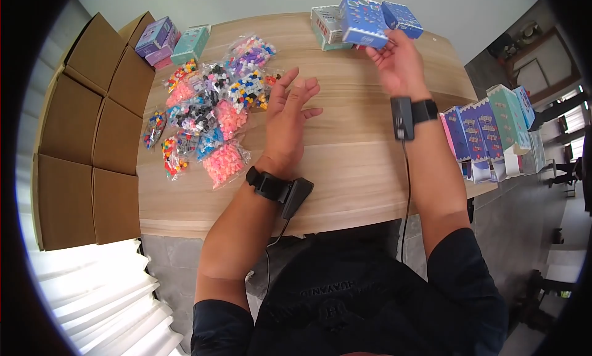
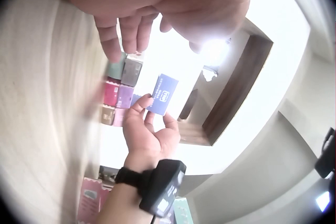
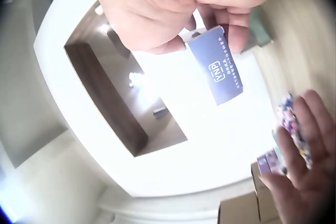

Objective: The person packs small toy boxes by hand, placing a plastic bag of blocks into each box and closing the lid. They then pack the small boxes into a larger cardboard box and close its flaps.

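Note:
A blue box [image 1: 364,24] is pinched at its near right corner by the right hand [image 1: 402,63], above a group of boxes at the table's back. In the right wrist view the thumb and fingers of that hand [image 3: 194,3] hold the end of the blue box [image 3: 216,65]. The left hand [image 1: 288,109] hovers over the middle of the table with fingers spread, holding nothing. Beside it on the left lie clear bags of coloured pieces [image 1: 232,118]. In the left wrist view the box [image 2: 164,94] appears held beyond the left hand [image 2: 157,3].
Brown cardboard boxes [image 1: 69,115] line the table's left side. Purple and green small boxes [image 1: 191,44] stand at the back left. Another blue box [image 1: 404,20] and a whitish box [image 1: 327,24] sit at the back. More coloured boxes [image 1: 484,131] stand along the right edge.

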Motion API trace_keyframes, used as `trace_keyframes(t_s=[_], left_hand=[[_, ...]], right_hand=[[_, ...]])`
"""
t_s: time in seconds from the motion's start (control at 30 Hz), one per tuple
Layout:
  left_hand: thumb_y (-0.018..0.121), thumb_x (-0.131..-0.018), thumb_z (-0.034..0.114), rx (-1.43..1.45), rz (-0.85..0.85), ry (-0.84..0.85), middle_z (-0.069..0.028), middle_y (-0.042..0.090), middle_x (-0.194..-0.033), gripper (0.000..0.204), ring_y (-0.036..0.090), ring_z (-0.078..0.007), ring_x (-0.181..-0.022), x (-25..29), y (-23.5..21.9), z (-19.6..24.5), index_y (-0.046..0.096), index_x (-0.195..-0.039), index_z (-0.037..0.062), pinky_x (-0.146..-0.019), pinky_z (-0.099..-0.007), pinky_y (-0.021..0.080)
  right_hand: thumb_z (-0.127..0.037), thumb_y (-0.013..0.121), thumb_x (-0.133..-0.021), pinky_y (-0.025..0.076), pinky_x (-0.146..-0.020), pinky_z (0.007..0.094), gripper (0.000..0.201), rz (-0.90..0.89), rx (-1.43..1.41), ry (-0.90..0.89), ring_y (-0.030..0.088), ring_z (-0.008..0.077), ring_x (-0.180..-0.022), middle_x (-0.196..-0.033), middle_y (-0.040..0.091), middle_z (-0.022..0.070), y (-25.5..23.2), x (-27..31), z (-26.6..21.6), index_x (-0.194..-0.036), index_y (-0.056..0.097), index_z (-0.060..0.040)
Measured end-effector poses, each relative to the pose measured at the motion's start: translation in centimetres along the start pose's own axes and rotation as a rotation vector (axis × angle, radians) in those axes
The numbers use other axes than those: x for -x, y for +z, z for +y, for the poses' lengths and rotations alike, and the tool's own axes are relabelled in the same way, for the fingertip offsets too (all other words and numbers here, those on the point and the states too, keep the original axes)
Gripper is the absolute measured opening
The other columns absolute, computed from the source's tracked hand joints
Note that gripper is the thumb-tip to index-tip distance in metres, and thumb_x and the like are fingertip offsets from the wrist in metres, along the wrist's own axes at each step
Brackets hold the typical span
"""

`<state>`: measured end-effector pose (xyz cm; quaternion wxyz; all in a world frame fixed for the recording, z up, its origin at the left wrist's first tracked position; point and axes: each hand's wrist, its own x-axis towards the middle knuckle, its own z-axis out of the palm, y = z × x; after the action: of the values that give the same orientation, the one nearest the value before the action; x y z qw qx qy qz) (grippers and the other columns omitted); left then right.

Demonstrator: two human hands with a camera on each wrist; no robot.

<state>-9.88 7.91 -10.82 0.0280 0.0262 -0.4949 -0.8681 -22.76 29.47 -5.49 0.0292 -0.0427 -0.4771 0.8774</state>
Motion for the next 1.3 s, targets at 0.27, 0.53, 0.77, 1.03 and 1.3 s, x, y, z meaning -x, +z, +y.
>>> trace_keyframes(t_s=[0.27, 0.53, 0.77, 1.03, 1.3], left_hand=[[0.057, -0.109, 0.036, 0.04, 0.053, 0.0, -0.0134, 0.069, -0.128, 0.041, 0.066, -0.0233, -0.12, -0.3, 0.1, -0.2, 0.054, -0.141, 0.0088, -0.088, -0.0378, 0.054], [0.057, -0.109, 0.034, 0.042, 0.011, 0.008, -0.0115, 0.07, -0.125, 0.031, 0.067, -0.0217, -0.119, -0.3, -0.1, -0.6, 0.062, -0.126, 0.0085, -0.087, -0.0363, 0.054], [0.059, -0.107, 0.033, 0.067, -0.144, -0.008, -0.0125, 0.075, -0.103, 0.027, 0.072, -0.0211, -0.097, -0.9, -1.1, -1.4, 0.066, -0.109, 0.007, -0.077, -0.0317, 0.053], [0.063, -0.102, 0.03, 0.044, -0.919, -0.564, -0.0126, 0.073, -0.085, 0.03, 0.074, -0.0216, -0.081, 1.6, -0.4, 1.2, 0.068, -0.088, 0.0041, -0.062, -0.0287, 0.052], [0.064, -0.089, 0.022, -0.161, -1.037, -0.64, -0.0109, 0.076, -0.092, 0.02, 0.075, -0.0189, -0.085, 0.9, -0.8, 0.8, 0.069, -0.094, 0.0032, -0.067, -0.0285, 0.054]], right_hand=[[-0.021, 0.068, -0.103, 0.064, -0.088, 0.0391, 0.024, 0.238, 0.004, -0.107, 0.065, 0.0227, -0.096, -0.109, 0.062, 0.0103, -2.7, -6.4, 0.5, -0.113, 0.059, -0.001], [-0.021, 0.056, -0.106, 0.06, -0.096, 0.0478, 0.025, 0.44, -0.216, -0.068, 0.062, 0.0277, -0.099, -0.109, 0.061, 0.014, -1.7, -6.3, 0.1, -0.117, 0.056, 0.0014], [-0.022, 0.056, -0.103, 0.056, -0.075, 0.0358, 0.019, 0.315, 0.054, -0.056, 0.069, 0.0197, -0.083, -0.089, 0.067, 0.0065, -2.2, -4.8, 1.5, -0.104, 0.063, -0.0041], [-0.024, 0.077, -0.094, 0.054, -0.091, 0.0335, 0.045, -0.688, 0.846, -0.108, 0.067, 0.0184, -0.106, -0.116, 0.07, 0.0084, 5.5, 1.7, 6.1, -0.133, 0.064, -0.0057], [-0.014, 0.08, -0.082, 0.049, -0.106, 0.0424, 0.073, -1.216, 1.13, -0.675, 0.059, 0.0348, -0.128, -0.138, 0.064, 0.0143, 11.8, 2.0, 8.8, -0.15, 0.053, -0.0127]])
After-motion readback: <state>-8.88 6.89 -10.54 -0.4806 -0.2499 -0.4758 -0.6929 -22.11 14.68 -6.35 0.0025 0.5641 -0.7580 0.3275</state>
